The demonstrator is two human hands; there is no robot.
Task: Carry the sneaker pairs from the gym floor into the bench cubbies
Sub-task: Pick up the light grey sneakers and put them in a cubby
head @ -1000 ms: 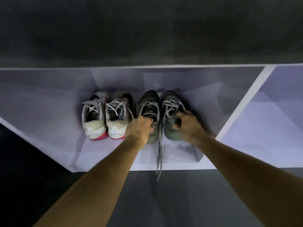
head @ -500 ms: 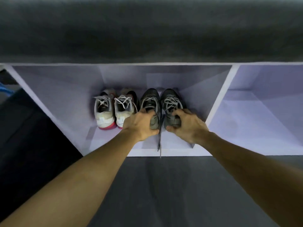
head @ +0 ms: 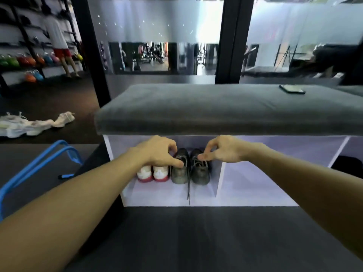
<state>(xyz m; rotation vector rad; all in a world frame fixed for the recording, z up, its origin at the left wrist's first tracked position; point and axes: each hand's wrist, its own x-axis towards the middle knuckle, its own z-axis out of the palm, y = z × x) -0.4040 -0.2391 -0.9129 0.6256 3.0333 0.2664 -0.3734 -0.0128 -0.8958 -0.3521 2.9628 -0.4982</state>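
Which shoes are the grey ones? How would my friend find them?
Look under the grey cushioned bench into its leftmost white cubby. Four shoes stand there in a row, toes out. The dark grey lace-up sneakers are the right-hand two; the pair beside them is white with red soles.

Two bare forearms, no sleeves in view, left grip, right grip (no rings)

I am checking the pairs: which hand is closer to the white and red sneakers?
Left. The left hand is directly over the white and red sneakers, partly covering them; the right hand is over the grey pair beside them.
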